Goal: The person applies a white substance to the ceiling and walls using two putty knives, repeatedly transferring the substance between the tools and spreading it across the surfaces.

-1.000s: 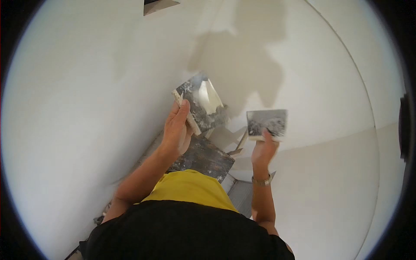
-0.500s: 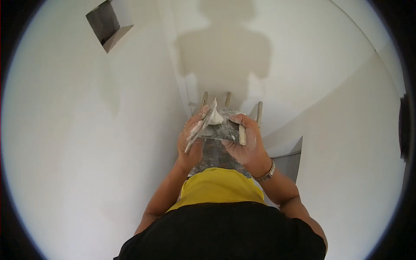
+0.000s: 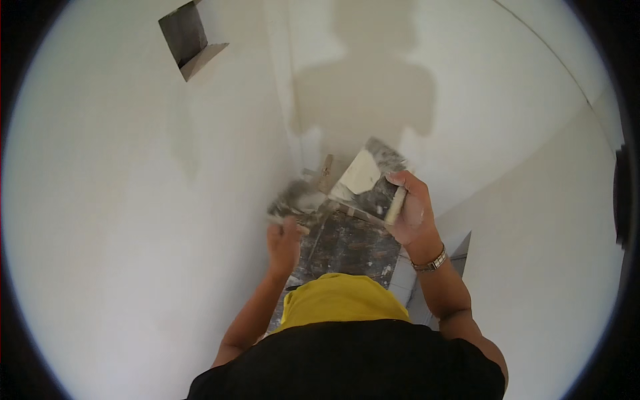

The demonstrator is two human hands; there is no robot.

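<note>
My right hand [image 3: 417, 217], with a wristwatch on its wrist, grips a wide scraper [image 3: 388, 155] by its pale back edge, thumb on the blade. A patch of white putty [image 3: 361, 173] lies on that blade. My left hand [image 3: 285, 247] is closed on a second putty scraper [image 3: 293, 199], which is smeared by motion; its thumb lies against the blade. The two scrapers are close side by side in front of my chest, and the blur hides whether they touch.
Below my hands is a dark, paint-spattered board [image 3: 350, 243], with a wooden upright [image 3: 326, 172] past it. White walls [image 3: 147, 233] meet in a corner ahead. A square opening [image 3: 183, 37] is cut in the left wall. My shadow falls on the far wall.
The scrapers were close together, the left one tilted up with putty at its edge. Now they have moved apart, and the putty lies flat on the right scraper, which has turned and risen.
</note>
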